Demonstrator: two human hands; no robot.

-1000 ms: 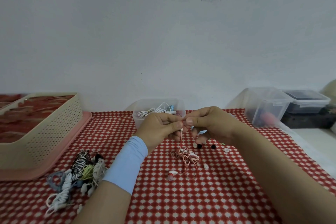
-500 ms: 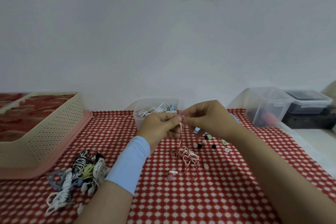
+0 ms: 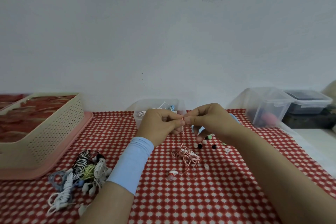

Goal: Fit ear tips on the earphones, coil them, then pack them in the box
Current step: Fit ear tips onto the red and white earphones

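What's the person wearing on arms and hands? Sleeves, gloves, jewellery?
Left forearm: a light blue, close-fitting sleeve covers the stretch just behind the wrist like a band, with bare arm below it. Right arm: bare, no sleeve in view. Left hand and right hand: bare, with no gloves, rings or watch visible.

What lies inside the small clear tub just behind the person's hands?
In the clear tub, white earphone cords and a blue piece show. The left hand covers its front, so the rest is hidden.
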